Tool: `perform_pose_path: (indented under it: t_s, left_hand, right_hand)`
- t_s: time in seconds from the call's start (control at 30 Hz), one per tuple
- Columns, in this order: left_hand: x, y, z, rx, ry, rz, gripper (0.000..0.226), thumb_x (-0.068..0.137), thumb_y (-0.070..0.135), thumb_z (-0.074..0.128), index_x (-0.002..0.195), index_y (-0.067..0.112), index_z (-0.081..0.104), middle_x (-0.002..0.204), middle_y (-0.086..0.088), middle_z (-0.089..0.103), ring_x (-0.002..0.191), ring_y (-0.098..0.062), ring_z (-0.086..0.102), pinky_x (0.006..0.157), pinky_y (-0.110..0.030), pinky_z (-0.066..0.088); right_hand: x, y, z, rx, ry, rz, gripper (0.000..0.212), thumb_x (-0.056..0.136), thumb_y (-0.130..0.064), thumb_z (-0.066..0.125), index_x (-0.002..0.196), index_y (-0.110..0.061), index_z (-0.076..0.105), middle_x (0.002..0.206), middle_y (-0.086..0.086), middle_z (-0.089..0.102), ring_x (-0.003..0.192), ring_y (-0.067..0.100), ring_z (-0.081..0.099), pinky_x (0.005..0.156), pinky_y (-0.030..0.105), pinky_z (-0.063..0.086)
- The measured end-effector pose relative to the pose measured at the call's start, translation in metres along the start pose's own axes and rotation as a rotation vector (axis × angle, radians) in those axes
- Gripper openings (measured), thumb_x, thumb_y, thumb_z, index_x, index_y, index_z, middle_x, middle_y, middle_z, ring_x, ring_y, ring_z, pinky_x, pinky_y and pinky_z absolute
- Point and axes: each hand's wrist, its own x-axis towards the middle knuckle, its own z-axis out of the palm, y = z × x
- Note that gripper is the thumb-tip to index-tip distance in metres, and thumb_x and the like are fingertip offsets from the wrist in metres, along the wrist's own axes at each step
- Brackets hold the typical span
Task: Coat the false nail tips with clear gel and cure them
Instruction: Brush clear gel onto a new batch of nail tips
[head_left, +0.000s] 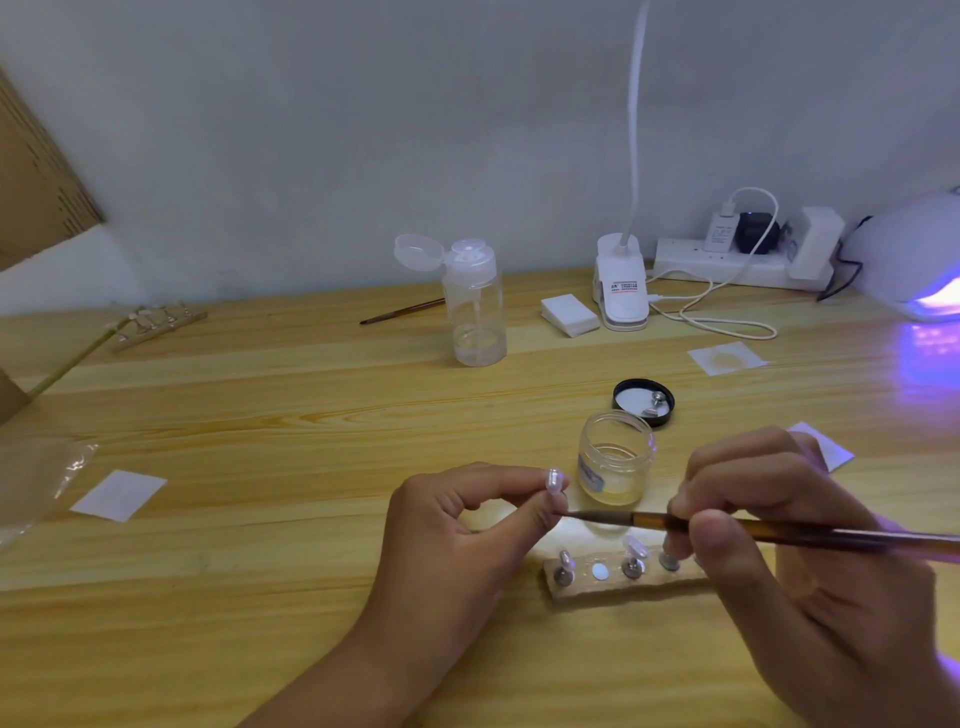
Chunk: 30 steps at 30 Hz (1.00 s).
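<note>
Left hand (457, 525): near centre, thumb and forefinger pinching one clear, glossy false nail tip (554, 481), held upright; other fingers loosely curled.
Right hand (769, 525): near right, fingers wrapped round a brown-handled brush (727, 527) held almost level; its dark pointed bristles reach left to the end of the left thumb, just below the pinched tip.
Gel jar (615, 460): small, round, clear-walled, uncapped, with a shallow pool of clear gel; stands just beyond the brush, between the two hands.
Jar lid (643, 401): black, glossy, upturned just beyond the jar, small metal studs lying in it.
Holder strip (613, 584): pale wooden bar on the table below the brush, its right end hidden by the right hand; metal stands (632, 567) rise from it, one bearing a mounted tip (635, 546).
Curing lamp (914, 260): white, domed, far right, violet light spilling onto the wood.
Pump bottle (475, 306): clear plastic, flip cap open, a little liquid inside, far centre; a second brush (402, 312) lies just left of it.
Far wall: stacked white pads (569, 314), a white clip lamp (622, 280) with a bendy neck, a power strip (727, 265) with plugs and a looping cable.
Paper square (119, 494): white, flat, near left; a stained wipe (726, 357) lies further right.
Far left: a second strip (156, 322) carrying tips; a crinkled plastic bag (36, 478) nearer.
Table (260, 415): light pine planks, grain showing.
</note>
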Motion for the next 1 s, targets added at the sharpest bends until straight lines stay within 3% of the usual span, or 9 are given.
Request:
perform_pose_path:
  t_s: [0.17,0.43,0.63,0.83,1.0]
  left_hand:
    - [-0.001,-0.0002,-0.0005,0.022,-0.005,-0.02,0.012,0.072,0.031,0.079,0.081,0.038,0.079,0.079,0.021,0.075,0.079,0.011,0.064,0.07,-0.002,0.037]
    - [-0.001,0.0001,-0.0007,0.024,-0.019,-0.021,0.014,0.068,0.042,0.075,0.082,0.043,0.078,0.081,0.021,0.075,0.081,0.007,0.065,0.07,-0.007,0.038]
    - [-0.0009,-0.0009,-0.0008,0.024,-0.022,-0.034,0.012,0.071,0.04,0.076,0.082,0.043,0.078,0.082,0.023,0.075,0.078,0.008,0.065,0.07,-0.007,0.038]
    - [-0.0007,-0.0013,-0.0012,0.031,-0.031,-0.026,0.011,0.071,0.04,0.076,0.082,0.044,0.078,0.081,0.022,0.075,0.077,0.007,0.064,0.069,-0.008,0.038]
    - [-0.0006,-0.0015,-0.0012,0.017,-0.028,-0.02,0.013,0.068,0.045,0.074,0.081,0.048,0.077,0.082,0.023,0.074,0.077,0.008,0.063,0.068,-0.006,0.037]
  right_hand:
    - [0.0003,0.0035,0.0006,-0.038,0.044,0.031,0.025,0.102,-0.035,0.048,0.087,-0.017,0.058,0.078,-0.002,0.064,0.081,0.02,0.058,0.071,0.046,0.04]
    - [-0.0002,0.001,0.0016,-0.028,-0.004,0.008,0.027,0.101,-0.035,0.049,0.086,-0.016,0.06,0.077,-0.005,0.064,0.079,0.015,0.059,0.074,0.037,0.038]
    - [0.001,0.002,0.0006,-0.031,0.048,0.022,0.021,0.102,-0.035,0.049,0.088,-0.022,0.058,0.08,-0.007,0.063,0.081,0.017,0.059,0.071,0.047,0.04]
    - [-0.0004,0.0018,0.0019,-0.075,0.014,0.033,0.021,0.101,-0.035,0.049,0.088,-0.021,0.059,0.081,-0.008,0.063,0.082,0.015,0.057,0.075,0.036,0.039]
    - [-0.0013,-0.0005,0.0027,0.001,0.002,0.038,0.021,0.101,-0.04,0.05,0.09,-0.025,0.06,0.083,-0.012,0.062,0.084,0.015,0.059,0.071,0.04,0.041]
